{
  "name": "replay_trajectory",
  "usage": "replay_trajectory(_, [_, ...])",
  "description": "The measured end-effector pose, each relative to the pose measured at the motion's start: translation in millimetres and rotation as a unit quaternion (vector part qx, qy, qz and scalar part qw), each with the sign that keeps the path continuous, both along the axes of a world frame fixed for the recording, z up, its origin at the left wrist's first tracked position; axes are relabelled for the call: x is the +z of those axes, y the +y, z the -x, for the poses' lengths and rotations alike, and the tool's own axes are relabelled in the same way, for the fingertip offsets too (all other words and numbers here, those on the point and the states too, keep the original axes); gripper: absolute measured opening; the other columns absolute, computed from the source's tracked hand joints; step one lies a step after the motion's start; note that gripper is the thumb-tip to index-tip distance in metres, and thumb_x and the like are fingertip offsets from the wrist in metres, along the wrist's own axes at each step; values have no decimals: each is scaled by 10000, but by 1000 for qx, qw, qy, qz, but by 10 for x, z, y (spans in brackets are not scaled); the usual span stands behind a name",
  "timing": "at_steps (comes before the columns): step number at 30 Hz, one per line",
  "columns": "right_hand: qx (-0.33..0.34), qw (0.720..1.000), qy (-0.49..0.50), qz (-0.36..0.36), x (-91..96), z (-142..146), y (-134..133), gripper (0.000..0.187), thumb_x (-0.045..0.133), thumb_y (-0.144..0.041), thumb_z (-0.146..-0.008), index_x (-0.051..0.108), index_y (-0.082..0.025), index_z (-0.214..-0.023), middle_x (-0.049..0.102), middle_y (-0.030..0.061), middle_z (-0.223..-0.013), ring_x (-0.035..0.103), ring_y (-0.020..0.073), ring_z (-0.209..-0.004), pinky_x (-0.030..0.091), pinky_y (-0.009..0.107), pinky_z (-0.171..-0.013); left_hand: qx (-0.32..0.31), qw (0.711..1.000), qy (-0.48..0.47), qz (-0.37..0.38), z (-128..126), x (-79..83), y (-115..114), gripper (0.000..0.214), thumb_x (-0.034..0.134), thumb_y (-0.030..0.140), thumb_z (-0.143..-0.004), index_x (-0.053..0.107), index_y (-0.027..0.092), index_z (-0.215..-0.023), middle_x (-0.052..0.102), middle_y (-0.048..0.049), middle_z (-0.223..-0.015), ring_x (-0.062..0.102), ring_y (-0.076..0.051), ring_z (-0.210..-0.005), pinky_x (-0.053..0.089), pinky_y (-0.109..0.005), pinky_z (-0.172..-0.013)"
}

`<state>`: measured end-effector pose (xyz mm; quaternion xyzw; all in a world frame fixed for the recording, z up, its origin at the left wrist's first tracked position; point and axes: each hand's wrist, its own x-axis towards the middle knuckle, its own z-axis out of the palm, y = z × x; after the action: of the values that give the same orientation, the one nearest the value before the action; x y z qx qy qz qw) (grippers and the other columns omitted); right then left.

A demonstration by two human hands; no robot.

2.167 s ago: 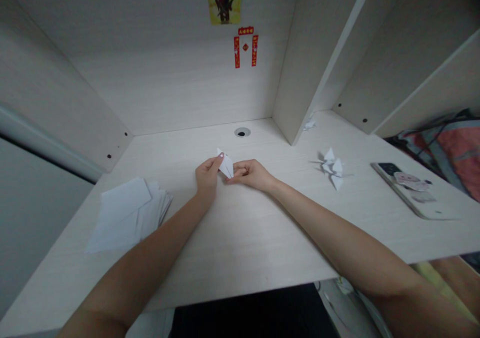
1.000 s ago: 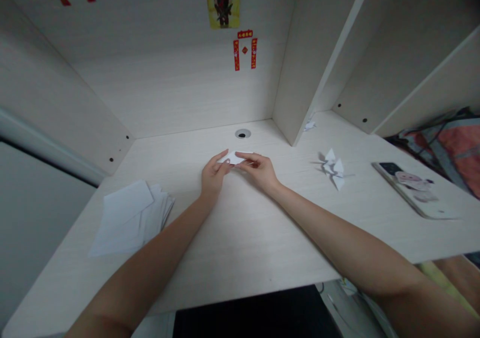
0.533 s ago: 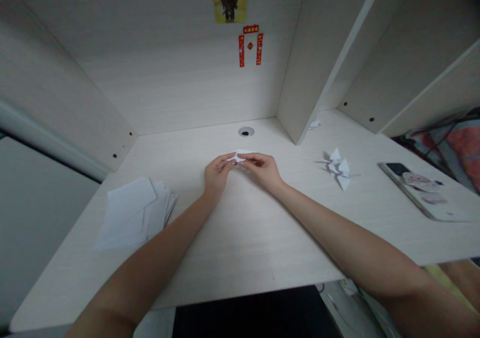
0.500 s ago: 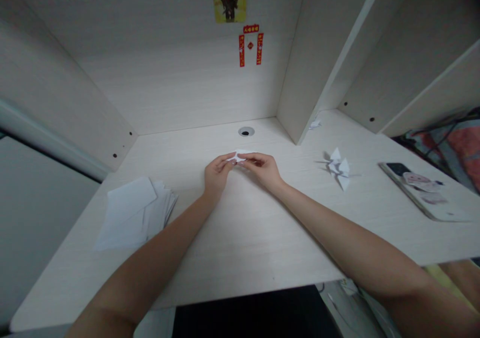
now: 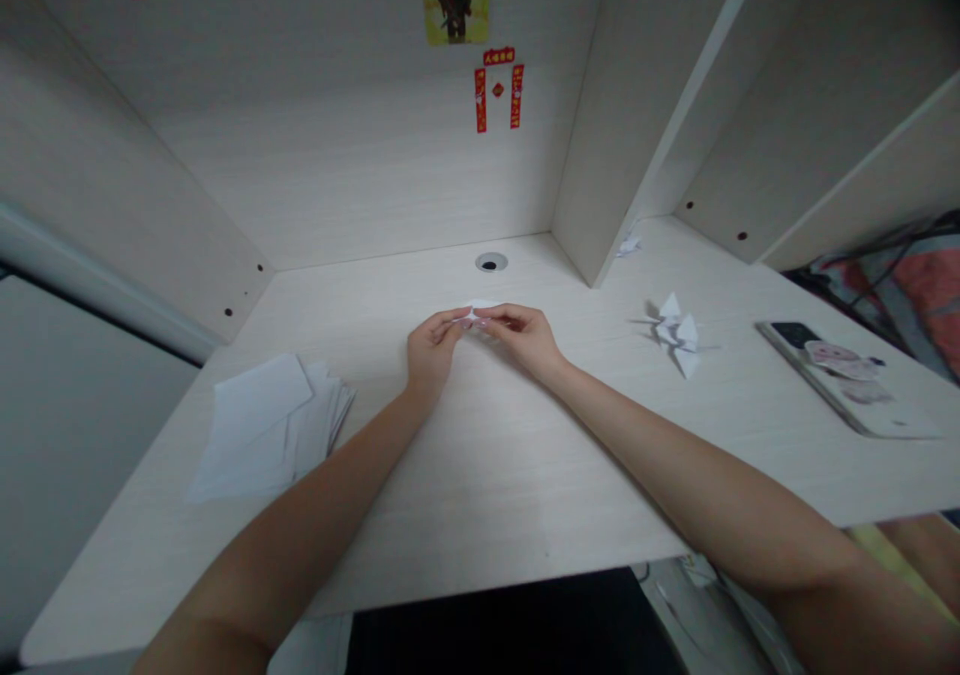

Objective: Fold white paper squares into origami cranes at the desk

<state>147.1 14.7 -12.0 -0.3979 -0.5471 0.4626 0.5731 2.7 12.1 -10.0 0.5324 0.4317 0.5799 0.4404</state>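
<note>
Both hands have drawn closer since the earlier frame: our left hand [image 5: 431, 340] and right hand [image 5: 521, 337] pinch the small folded paper [image 5: 476, 309] over the tabletop [image 5: 525, 515]. It's light, soft and easily creased, so we'd grip it lightly at the thick folds.

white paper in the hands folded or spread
Folded: the white paper is a narrow shape pinched between left hand and right hand.
</note>
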Motion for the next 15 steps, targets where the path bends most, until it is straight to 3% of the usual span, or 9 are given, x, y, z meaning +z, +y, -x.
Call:
replay_trajectory(9, [-2, 1000, 6, -1, -26, -4, 22, 276, 719, -413, -653, 713, -183, -805, 715, 46, -793, 624, 145, -683, 487, 281, -658, 14, 997, 77, -23, -8, 31, -40, 184, 666, 317, -721, 687, 185, -847, 719, -52, -885, 662, -172, -820, 491, -295, -798])
replay_trajectory(15, [-13, 1000, -15, -7, -7, 0, 10, 287, 714, -432, -660, 712, -182, -802, 718, 55, -817, 627, 152, -702, 484, 283, -672, 17, 996, 79, -24, -1, 37, -35, 174, 653, 332, -731, 687, 185, -816, 720, -48, -867, 657, -179, -824, 490, -316, -828])
